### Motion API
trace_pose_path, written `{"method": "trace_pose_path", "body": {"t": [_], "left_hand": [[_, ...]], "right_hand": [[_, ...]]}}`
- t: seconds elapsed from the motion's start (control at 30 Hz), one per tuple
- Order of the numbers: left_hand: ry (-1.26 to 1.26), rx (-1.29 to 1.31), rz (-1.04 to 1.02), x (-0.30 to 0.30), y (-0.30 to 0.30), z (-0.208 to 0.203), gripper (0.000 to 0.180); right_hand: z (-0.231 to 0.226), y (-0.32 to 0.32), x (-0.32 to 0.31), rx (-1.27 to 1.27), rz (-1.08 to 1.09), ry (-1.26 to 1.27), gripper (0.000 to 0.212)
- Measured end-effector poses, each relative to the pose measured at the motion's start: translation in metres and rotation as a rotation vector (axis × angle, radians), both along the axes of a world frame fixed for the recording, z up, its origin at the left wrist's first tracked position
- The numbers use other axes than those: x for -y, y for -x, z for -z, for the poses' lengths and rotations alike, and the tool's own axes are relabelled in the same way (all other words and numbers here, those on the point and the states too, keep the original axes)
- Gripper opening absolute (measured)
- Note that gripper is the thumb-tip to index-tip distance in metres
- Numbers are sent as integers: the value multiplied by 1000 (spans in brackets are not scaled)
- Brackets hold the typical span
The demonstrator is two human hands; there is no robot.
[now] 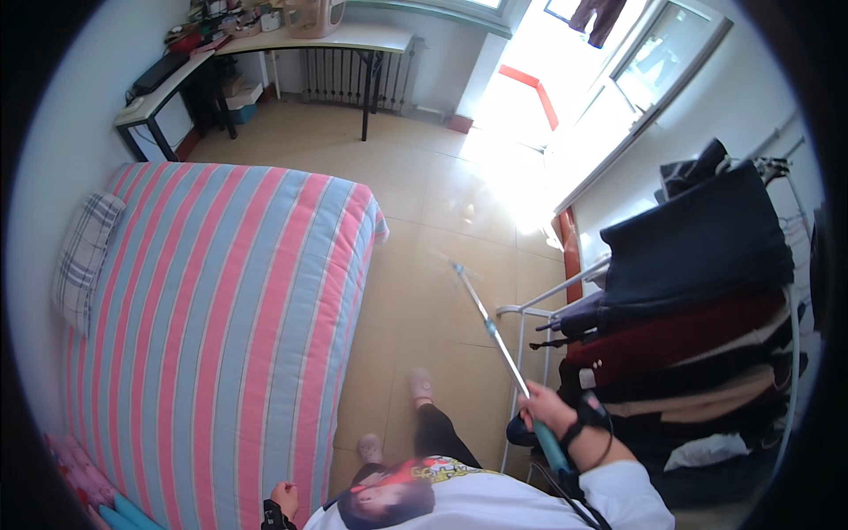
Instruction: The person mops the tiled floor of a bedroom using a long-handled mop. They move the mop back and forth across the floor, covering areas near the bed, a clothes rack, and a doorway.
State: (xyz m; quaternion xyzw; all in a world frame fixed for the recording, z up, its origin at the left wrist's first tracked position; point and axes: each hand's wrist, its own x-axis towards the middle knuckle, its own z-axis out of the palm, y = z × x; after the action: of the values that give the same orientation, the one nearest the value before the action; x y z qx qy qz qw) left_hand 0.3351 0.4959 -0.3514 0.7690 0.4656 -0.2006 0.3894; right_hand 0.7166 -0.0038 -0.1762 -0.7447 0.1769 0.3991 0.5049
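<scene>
My right hand (549, 412) is wrapped round a long silver pole (506, 351) with a teal grip and teal joints. The pole slants forward and left over the tiled floor, and the pale head at its far end is too blurred to name. Down by the near right edge of the bed (231, 291) hangs my left hand (284, 496), its fingers curled in with nothing visible in them. Pink and light-blue stripes run across the bed's cover.
A clothes rack (539, 311) loaded with dark garments stands close on my right. Beyond the floor (424, 181) are a corner desk (371, 37) with black legs, a radiator (340, 79) and a bright open doorway (521, 97). A plaid pillow (87, 252) lies at the bed's left side.
</scene>
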Motion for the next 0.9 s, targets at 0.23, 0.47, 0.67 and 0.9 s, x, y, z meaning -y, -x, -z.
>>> {"method": "trace_pose_path", "body": {"t": [0.23,0.47,0.67,0.9], "left_hand": [[-102,38,-34,63,-18,7,15],[114,-123,97,177,16,47,29],[209,-136,-109,187,-61,-10,20],[159,3,-59,182,-122,-60,17]], "right_hand": [[114,-343,-30,199,-7,213,13],[150,-550,-67,81,140,176,19],[147,-611,-90,63,62,230,13],[152,-629,-90,-23,-47,252,11]]}}
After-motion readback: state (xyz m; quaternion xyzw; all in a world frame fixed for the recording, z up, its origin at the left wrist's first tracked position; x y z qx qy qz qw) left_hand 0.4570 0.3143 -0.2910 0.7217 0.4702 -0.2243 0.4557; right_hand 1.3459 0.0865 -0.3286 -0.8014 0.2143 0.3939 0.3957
